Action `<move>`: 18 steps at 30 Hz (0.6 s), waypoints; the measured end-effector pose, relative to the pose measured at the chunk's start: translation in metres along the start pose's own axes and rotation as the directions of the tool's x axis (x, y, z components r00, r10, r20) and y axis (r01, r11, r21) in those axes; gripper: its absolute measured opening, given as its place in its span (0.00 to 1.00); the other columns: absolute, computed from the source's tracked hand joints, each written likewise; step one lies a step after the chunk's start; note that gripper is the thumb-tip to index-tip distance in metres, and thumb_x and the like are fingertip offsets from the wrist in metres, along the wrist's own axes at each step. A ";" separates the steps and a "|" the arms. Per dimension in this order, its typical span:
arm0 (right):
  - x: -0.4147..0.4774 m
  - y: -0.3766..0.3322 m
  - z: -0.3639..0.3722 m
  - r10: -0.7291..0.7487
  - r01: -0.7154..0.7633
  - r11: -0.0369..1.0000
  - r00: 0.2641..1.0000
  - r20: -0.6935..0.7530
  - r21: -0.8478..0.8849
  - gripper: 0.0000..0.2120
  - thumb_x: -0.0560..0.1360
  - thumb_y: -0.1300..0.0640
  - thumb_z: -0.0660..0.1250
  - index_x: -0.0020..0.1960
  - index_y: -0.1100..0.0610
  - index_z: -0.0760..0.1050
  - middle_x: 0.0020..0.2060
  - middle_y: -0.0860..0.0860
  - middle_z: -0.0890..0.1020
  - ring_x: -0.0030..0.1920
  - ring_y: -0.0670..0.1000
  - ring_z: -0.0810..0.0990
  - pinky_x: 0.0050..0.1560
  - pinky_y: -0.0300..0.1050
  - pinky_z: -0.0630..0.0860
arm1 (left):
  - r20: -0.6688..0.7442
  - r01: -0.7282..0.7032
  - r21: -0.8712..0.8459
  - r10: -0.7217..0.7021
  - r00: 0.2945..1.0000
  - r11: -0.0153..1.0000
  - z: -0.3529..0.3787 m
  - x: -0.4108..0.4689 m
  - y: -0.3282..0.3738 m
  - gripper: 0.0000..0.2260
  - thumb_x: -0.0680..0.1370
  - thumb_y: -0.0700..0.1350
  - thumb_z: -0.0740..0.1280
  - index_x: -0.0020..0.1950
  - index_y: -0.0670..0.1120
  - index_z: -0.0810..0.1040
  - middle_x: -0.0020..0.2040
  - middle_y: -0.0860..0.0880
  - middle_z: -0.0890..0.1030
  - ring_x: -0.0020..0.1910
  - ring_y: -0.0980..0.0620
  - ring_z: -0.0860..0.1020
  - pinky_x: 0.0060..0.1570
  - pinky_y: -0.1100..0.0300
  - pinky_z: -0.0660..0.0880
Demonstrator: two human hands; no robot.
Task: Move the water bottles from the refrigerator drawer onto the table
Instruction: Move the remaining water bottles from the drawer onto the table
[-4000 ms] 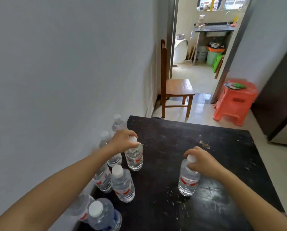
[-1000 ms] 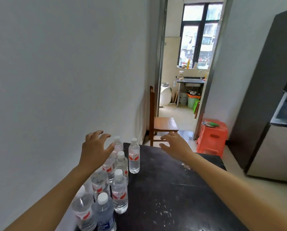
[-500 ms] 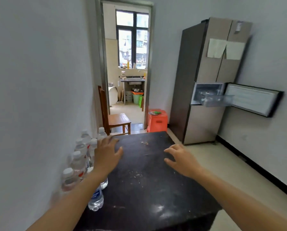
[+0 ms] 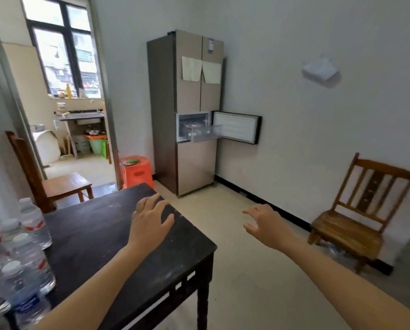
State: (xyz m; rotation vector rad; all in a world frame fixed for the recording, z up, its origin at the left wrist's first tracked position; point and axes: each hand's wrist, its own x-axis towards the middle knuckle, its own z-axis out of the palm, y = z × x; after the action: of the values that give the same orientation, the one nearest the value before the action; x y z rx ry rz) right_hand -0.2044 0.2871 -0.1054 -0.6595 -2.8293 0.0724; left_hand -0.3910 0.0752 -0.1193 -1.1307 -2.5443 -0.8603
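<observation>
Small room, pale walls, tiled floor. Dark wooden table point(image 4: 118, 225) bottom left, tan refrigerator point(image 4: 189, 91) against the far wall beside a doorway.

Water bottles point(image 4: 30, 256): clear plastic, white caps, red-and-white labels, one blue-labelled bottle point(image 4: 25, 303) nearest the camera. All upright, clustered on the table's left edge next to the wall. Edge blur makes the count unreliable; at least five.

Containers: the refrigerator's middle compartment door point(image 4: 237, 129) is swung open to the right and the clear drawer point(image 4: 206, 133) is pulled out. Pale clear shapes lie inside the drawer, too small to say what they are or how many.

Hands: left hand point(image 4: 149, 222) is empty, fingers spread and relaxed, above the table's far right corner. Right hand point(image 4: 265, 225) is empty too, fingers loosely spread, out past the table edge over the floor. Neither touches a bottle.

Versus earlier: four seconds back each hand gripped a bottle by the cap on the table; both have let go. Over the last half second the view has swung right, so the bottles have slid to the far left of the picture, the refrigerator sits near centre, and a wooden chair point(image 4: 356, 217) by the right wall has come into view. The right hand was over the tabletop then.

Also visible: another wooden chair point(image 4: 56, 184) behind the table, orange stool point(image 4: 137, 172) by the doorway.
</observation>
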 end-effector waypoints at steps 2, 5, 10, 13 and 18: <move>-0.030 0.029 -0.008 0.043 -0.043 0.999 0.999 0.000 -0.012 0.22 0.78 0.48 0.58 0.70 0.53 0.64 0.66 0.51 0.70 0.67 0.51 0.65 0.65 0.42 0.62 | 0.031 -0.032 -0.033 0.033 0.999 0.999 0.011 -0.011 0.033 0.25 0.72 0.56 0.55 0.66 0.47 0.71 0.71 0.46 0.66 0.72 0.46 0.58 0.67 0.47 0.60; -0.094 0.079 -0.024 0.113 -0.113 0.993 0.994 0.001 -0.018 0.22 0.78 0.49 0.57 0.70 0.54 0.64 0.67 0.50 0.70 0.67 0.49 0.66 0.66 0.40 0.61 | 0.074 -0.072 -0.094 0.080 0.994 0.993 0.038 -0.038 0.100 0.27 0.70 0.56 0.54 0.66 0.47 0.71 0.71 0.47 0.66 0.72 0.47 0.58 0.66 0.48 0.60; -0.182 0.146 -0.039 0.180 -0.180 0.983 0.984 -0.017 -0.039 0.21 0.78 0.49 0.58 0.69 0.53 0.66 0.66 0.50 0.71 0.67 0.50 0.67 0.66 0.43 0.64 | 0.123 -0.121 -0.167 0.142 0.982 0.978 0.073 -0.092 0.189 0.20 0.76 0.53 0.59 0.67 0.48 0.70 0.72 0.47 0.64 0.72 0.48 0.57 0.68 0.49 0.59; -0.230 0.179 -0.049 0.226 -0.227 0.972 0.974 -0.016 -0.060 0.22 0.78 0.48 0.58 0.70 0.52 0.65 0.66 0.50 0.71 0.67 0.50 0.66 0.65 0.44 0.65 | 0.178 -0.183 -0.170 0.213 0.961 0.968 0.088 -0.129 0.235 0.23 0.75 0.57 0.56 0.68 0.50 0.67 0.73 0.50 0.61 0.73 0.50 0.53 0.69 0.50 0.57; -0.280 0.210 -0.058 0.251 -0.255 0.964 0.966 -0.058 -0.078 0.23 0.77 0.47 0.59 0.69 0.52 0.65 0.65 0.50 0.71 0.66 0.50 0.66 0.62 0.44 0.67 | 0.226 -0.222 -0.156 0.254 0.940 0.962 0.100 -0.151 0.279 0.23 0.77 0.57 0.57 0.69 0.50 0.65 0.74 0.49 0.59 0.74 0.49 0.52 0.70 0.49 0.56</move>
State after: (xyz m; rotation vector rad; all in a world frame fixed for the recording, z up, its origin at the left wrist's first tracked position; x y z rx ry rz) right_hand 0.1438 0.3520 -0.1306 -1.0251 -2.6988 -0.0197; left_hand -0.0805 0.1923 -0.1462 -1.6405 -2.4919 -0.8792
